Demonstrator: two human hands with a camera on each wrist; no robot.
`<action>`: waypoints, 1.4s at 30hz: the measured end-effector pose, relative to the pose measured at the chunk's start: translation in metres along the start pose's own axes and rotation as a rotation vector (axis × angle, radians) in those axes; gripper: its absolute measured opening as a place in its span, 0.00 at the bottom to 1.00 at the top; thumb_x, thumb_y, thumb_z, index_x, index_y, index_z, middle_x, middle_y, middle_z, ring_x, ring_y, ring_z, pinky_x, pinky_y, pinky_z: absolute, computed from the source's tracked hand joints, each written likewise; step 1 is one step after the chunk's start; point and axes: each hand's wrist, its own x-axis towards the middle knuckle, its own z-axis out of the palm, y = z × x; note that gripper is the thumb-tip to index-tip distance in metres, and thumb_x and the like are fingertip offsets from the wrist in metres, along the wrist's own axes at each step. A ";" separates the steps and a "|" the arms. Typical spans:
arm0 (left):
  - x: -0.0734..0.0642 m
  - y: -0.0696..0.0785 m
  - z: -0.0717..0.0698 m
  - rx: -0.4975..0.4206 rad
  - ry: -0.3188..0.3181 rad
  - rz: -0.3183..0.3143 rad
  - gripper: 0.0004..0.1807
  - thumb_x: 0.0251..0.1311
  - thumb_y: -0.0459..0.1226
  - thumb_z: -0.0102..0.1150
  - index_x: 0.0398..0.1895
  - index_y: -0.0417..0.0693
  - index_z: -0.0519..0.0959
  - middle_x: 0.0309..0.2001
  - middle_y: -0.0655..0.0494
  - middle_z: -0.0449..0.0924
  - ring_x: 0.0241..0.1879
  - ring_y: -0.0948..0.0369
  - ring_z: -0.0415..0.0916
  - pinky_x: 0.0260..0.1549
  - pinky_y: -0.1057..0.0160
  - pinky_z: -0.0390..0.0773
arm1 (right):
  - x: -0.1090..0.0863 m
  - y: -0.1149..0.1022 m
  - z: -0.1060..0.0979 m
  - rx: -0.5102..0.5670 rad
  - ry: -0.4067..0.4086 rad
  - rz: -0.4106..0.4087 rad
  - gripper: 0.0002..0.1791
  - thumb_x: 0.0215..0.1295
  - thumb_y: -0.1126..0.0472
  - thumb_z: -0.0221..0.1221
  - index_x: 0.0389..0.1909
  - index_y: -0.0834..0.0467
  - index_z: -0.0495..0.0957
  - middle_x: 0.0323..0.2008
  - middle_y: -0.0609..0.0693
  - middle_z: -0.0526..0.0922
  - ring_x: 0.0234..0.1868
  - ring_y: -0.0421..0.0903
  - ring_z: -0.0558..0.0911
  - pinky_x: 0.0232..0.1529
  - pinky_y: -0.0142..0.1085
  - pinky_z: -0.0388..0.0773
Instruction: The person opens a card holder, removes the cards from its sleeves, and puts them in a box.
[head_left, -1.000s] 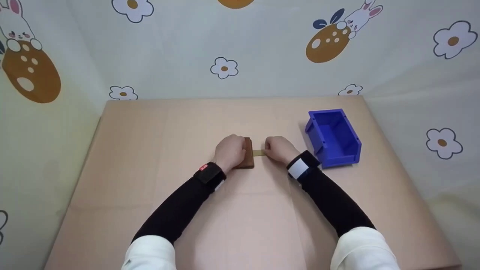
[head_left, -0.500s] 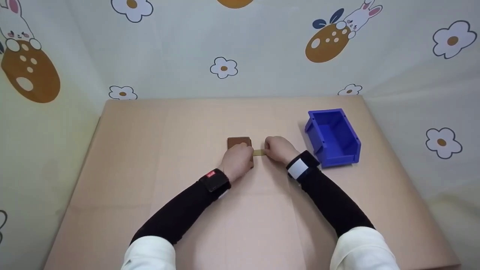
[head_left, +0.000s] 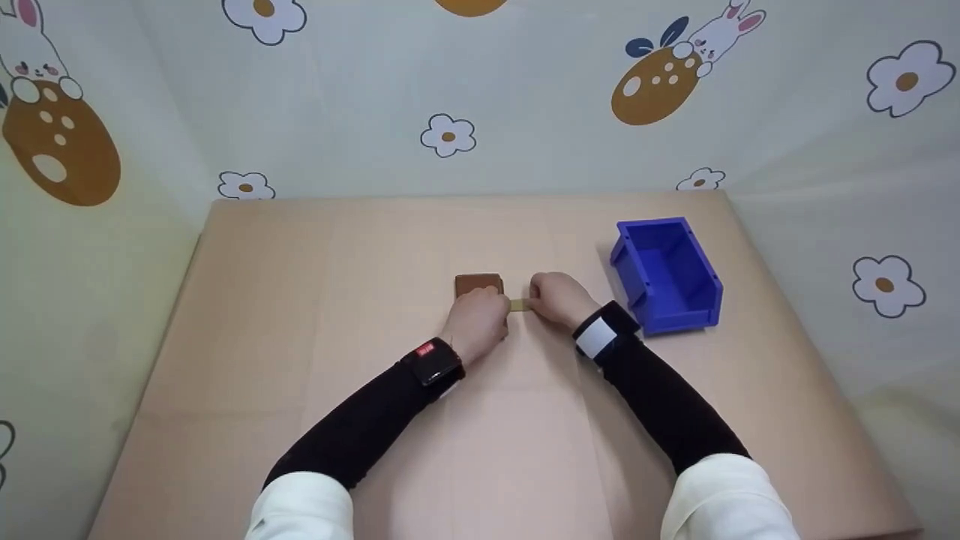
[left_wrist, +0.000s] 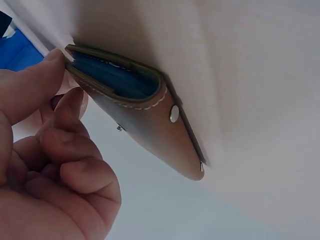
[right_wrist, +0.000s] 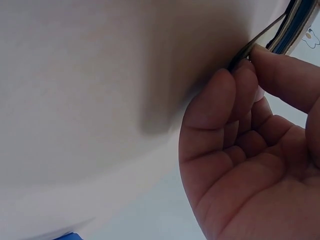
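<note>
A brown leather wallet [head_left: 478, 282] with a blue lining and metal studs lies near the middle of the table. In the left wrist view the wallet [left_wrist: 145, 127] shows its folded end and white stitching. My left hand [head_left: 478, 324] covers the wallet's near part, thumb and forefinger pinching its right edge. A short olive-tan strap [head_left: 519, 305] reaches from that edge to my right hand [head_left: 562, 297], which pinches the strap's free end. In the right wrist view the strap [right_wrist: 267, 31] runs taut from the wallet [right_wrist: 295, 25] to the thumb and fingertips.
A blue plastic bin [head_left: 667, 277] stands right of my right hand, close to the wristband. The tan table [head_left: 450, 465] meets patterned cloth walls [head_left: 360, 97] at the back and sides.
My left hand has shifted nearer and to the right, from the wallet's left side to its right edge, uncovering the far part of the wallet. The right hand stays put on the strap.
</note>
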 end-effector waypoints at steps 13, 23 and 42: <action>0.000 -0.001 -0.001 0.042 0.025 0.038 0.03 0.54 0.33 0.66 0.29 0.42 0.83 0.31 0.49 0.78 0.31 0.50 0.78 0.32 0.51 0.77 | 0.001 0.001 0.000 0.007 -0.004 -0.002 0.12 0.61 0.61 0.65 0.22 0.59 0.75 0.22 0.50 0.76 0.29 0.52 0.77 0.37 0.45 0.74; 0.000 -0.002 -0.003 0.054 0.043 0.046 0.06 0.52 0.35 0.68 0.26 0.44 0.79 0.32 0.50 0.76 0.32 0.51 0.77 0.32 0.53 0.76 | 0.001 0.000 -0.001 -0.005 -0.018 0.009 0.11 0.61 0.62 0.64 0.22 0.59 0.74 0.22 0.50 0.75 0.28 0.51 0.76 0.37 0.45 0.74; -0.004 -0.008 -0.002 0.027 0.119 0.217 0.03 0.55 0.32 0.65 0.29 0.41 0.82 0.31 0.50 0.76 0.32 0.53 0.76 0.36 0.56 0.76 | 0.002 0.000 0.001 -0.003 -0.007 0.002 0.12 0.61 0.61 0.65 0.22 0.59 0.74 0.21 0.49 0.74 0.28 0.50 0.75 0.36 0.44 0.74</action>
